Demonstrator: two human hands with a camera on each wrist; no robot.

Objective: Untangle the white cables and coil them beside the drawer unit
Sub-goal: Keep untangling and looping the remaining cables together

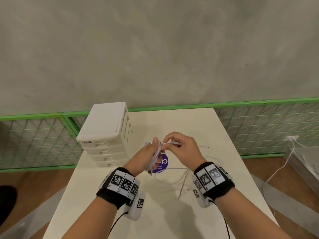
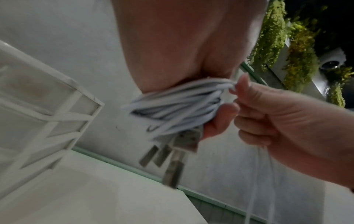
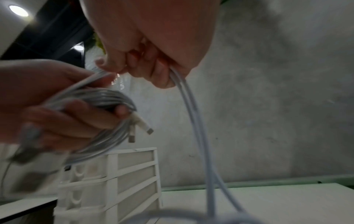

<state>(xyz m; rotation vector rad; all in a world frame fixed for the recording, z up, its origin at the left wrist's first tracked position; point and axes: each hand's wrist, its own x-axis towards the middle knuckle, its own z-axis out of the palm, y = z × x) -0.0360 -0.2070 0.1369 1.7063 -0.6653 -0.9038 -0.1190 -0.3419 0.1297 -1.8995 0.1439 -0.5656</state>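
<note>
My left hand (image 1: 149,153) grips a coil of white cable (image 2: 172,106) wound round its fingers, above the table to the right of the white drawer unit (image 1: 105,133). Several plugs (image 2: 168,156) hang from the coil (image 3: 107,109). My right hand (image 1: 179,147) pinches cable strands (image 3: 193,115) at the coil's edge; they run down from its curled fingers (image 3: 145,66) to loose cable (image 1: 174,176) lying on the table. A cable end (image 1: 206,147) lies further right.
The white table (image 1: 155,213) carries a round purple sticker (image 1: 162,163) under my hands. Green-framed mesh fencing (image 1: 259,128) and a concrete wall stand behind. Another white cable (image 1: 283,163) hangs from a socket at the right.
</note>
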